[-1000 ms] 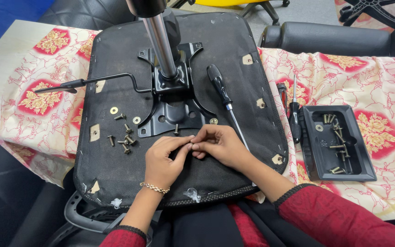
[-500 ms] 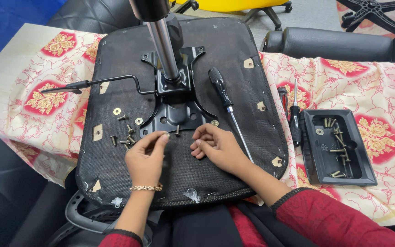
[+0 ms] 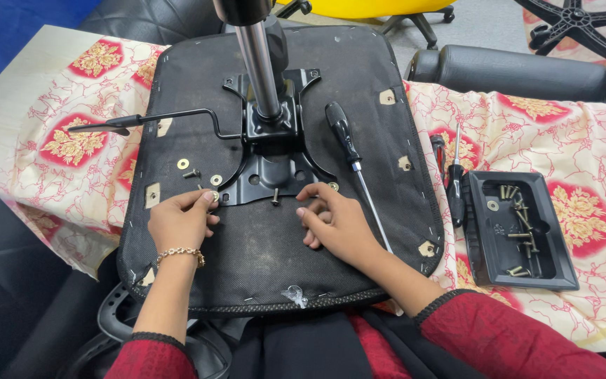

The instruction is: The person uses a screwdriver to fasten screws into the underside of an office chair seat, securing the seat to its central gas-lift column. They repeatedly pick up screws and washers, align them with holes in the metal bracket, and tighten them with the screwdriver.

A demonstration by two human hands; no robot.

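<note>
An upturned black chair seat (image 3: 268, 245) lies in front of me, its metal mounting plate (image 3: 271, 165) and chrome gas cylinder (image 3: 259, 70) pointing up. My left hand (image 3: 180, 221) pinches a small washer or screw at the plate's left corner, beside loose screws and washers (image 3: 192, 170). My right hand (image 3: 334, 221) rests on the seat fabric with fingers curled, just right of a bolt (image 3: 275, 195) standing in the plate's front edge. A black-handled screwdriver (image 3: 348, 151) lies on the seat past my right hand.
A black plastic tray (image 3: 489, 245) with several screws sits at the right on the floral cloth (image 3: 583, 175). Another screwdriver (image 3: 455, 182) lies beside it. A lever (image 3: 142, 121) juts left from the plate. A black armrest (image 3: 513, 70) and chair base (image 3: 576, 17) are beyond.
My hands have parted: the left moved left to the plate's corner and the loose screws, while the right stayed near the middle of the seat.
</note>
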